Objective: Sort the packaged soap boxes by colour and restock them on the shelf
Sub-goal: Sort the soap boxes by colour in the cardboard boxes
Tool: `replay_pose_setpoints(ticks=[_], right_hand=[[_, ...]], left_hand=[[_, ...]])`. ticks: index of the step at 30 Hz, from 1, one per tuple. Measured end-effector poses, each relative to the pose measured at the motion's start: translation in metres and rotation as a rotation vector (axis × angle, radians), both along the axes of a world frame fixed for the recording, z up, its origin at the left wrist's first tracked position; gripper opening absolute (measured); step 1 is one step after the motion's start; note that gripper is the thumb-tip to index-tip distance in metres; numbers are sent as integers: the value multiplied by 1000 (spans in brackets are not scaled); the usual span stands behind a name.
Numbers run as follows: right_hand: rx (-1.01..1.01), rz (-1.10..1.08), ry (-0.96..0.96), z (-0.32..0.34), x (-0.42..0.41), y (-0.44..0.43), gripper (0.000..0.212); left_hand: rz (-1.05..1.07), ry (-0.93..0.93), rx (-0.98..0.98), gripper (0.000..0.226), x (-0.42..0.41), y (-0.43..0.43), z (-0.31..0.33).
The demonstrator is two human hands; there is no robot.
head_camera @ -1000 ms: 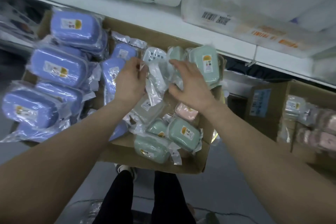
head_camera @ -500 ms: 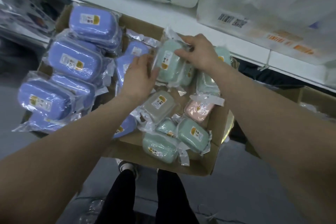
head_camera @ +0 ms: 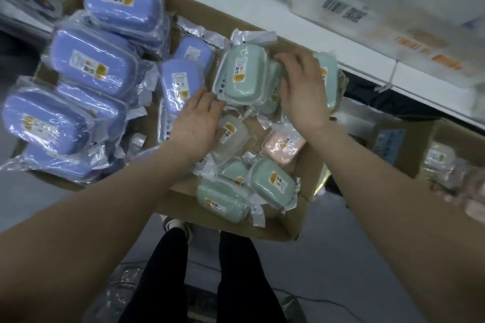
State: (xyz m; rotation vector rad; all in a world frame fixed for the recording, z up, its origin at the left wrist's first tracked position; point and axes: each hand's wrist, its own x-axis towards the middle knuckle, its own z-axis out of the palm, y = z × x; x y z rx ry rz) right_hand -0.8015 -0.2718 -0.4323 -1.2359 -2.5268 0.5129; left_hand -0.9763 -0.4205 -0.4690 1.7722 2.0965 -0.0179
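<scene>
1. Green is the colour in hand here: the mint-green soap box (head_camera: 241,71), a rounded rectangular plastic case sealed in clear crinkled film, lies at the far side of the open brown cardboard carton (head_camera: 301,228), on top of other green cases.
2. The right hand (head_camera: 301,86) lies over that soap box's right edge with its fingers curled round it. The thumb is hidden, so I cannot tell how firm the hold is.
3. The left hand (head_camera: 195,123) is spread, its fingers fairly straight, with the tips touching the wrapper at the soap box's near left corner.
4. The step looks like sorting: the green pile is being squared up at the carton's far side. The purple soap boxes (head_camera: 91,57) are heaped along the carton's left side.
5. A pink soap box (head_camera: 282,144) and a grey soap box (head_camera: 231,136) sit unsorted in the carton's middle, and the loose green soap boxes (head_camera: 271,181) lie at its near corner.
6. The next move probably calls for fetching those loose green ones, gripping each by the body because the film looks slippery.
7. The case has a matte lid, a small label with an orange patch, and a white slotted base showing at its left edge.
</scene>
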Motion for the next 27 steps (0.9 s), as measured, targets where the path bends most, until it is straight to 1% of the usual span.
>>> replay_pose_setpoints(ticks=[1, 3, 4, 6, 7, 9, 10, 12, 15, 18, 20, 21, 24, 26, 27], right_hand=[[27, -7, -4, 3, 15, -16, 35], [30, -64, -81, -1, 45, -50, 26], [-11, -113, -124, -6, 57, -65, 22], [-191, -247, -203, -23, 73, -88, 19], [-307, -324, -266, -32, 75, -96, 26], [-519, -486, -368, -49, 72, -102, 53], [-607, -569, -351, -54, 67, -102, 65], [-725, -706, -238, -62, 53, -99, 81], [-782, -832, -182, -69, 37, -88, 102], [-833, -922, -206, -70, 33, -78, 111], [-891, -948, -199, -63, 35, -72, 110], [-929, -948, -159, -57, 37, -70, 106], [-1066, -933, 59, -39, 45, -67, 87], [-1200, -941, 160, -20, 49, -68, 83], [-1275, -930, 199, -10, 51, -69, 74]], left_hand=[[-24, -3, 8, 64, 3, -4, 1], [-91, 3, 3, 60, 12, -12, -1], [-112, 7, -3, 58, 17, -16, -3], [-119, 20, -52, 61, 28, -26, -4], [-113, 36, -88, 66, 32, -30, -5], [-83, 52, -143, 75, 37, -36, -10], [-65, 47, -164, 79, 38, -36, -12], [-26, 18, -211, 83, 38, -36, -15], [-15, 8, -217, 82, 39, -34, -14], [-13, -15, -154, 84, 38, -34, -11], [15, -49, -140, 88, 36, -34, -7], [37, -70, -135, 89, 35, -34, -3], [128, -152, -118, 87, 34, -34, 14], [200, -227, -94, 87, 33, -35, 30], [231, -258, -69, 86, 32, -36, 39]])
